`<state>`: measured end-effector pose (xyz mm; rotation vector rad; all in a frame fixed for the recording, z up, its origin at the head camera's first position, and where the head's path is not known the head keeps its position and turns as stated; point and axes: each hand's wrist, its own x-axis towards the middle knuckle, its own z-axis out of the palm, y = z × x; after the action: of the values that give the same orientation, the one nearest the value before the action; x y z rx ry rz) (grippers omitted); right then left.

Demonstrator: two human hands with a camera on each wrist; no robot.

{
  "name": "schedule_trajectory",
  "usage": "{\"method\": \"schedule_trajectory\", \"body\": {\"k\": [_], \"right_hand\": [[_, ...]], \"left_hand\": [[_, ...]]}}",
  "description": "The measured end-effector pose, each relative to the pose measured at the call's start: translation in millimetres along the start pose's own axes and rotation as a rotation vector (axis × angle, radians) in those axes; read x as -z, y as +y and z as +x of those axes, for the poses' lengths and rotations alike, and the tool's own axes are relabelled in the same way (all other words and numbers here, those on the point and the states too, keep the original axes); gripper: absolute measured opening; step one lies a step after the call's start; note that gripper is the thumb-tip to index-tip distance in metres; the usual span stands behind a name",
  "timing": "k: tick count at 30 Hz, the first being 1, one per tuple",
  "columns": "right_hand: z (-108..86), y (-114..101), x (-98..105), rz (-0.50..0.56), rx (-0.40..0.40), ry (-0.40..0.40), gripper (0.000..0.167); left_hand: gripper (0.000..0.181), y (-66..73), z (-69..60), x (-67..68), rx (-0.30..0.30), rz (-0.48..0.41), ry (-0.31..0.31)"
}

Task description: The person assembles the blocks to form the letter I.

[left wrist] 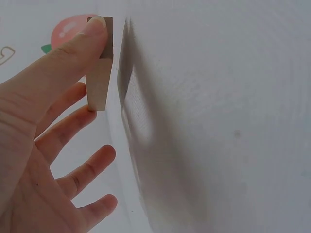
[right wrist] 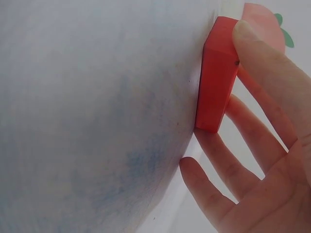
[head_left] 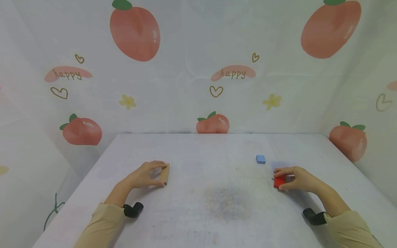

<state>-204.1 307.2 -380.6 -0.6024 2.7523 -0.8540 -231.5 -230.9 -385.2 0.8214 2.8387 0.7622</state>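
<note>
On the left of the table, my left hand (head_left: pixel 145 175) pinches a plain wooden block (head_left: pixel 165 174) between thumb and fingertips. The left wrist view shows the thumb on one end of this block (left wrist: pixel 99 82) and a gap between it and its shadow on the table. Over on the right, my right hand (head_left: pixel 299 179) holds a red block (head_left: pixel 279 181) by its two ends, thumb at the near end. In the right wrist view the red block (right wrist: pixel 216 80) stands against the tabletop. A small blue block (head_left: pixel 261 159) lies behind and left of the right hand, apart from it.
The white table (head_left: pixel 201 162) has a dark smudge near its middle front. A pale curtain (head_left: pixel 173 69) printed with peaches hangs behind and beside it. Black wrist-worn pieces (head_left: pixel 133 210) stick out at both sleeves, and a green cord (head_left: pixel 56 208) hangs at the far left.
</note>
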Motion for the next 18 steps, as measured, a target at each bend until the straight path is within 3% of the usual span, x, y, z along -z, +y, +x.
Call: {"method": "schedule_trajectory", "body": {"k": [18], "right_hand": [[0.1, 0, -1, -0.002, -0.009, 0.006, 0.038]], "left_hand": [[0.064, 10.3, 8.6, -4.7, -0.025, -0.008, 0.028]]}}
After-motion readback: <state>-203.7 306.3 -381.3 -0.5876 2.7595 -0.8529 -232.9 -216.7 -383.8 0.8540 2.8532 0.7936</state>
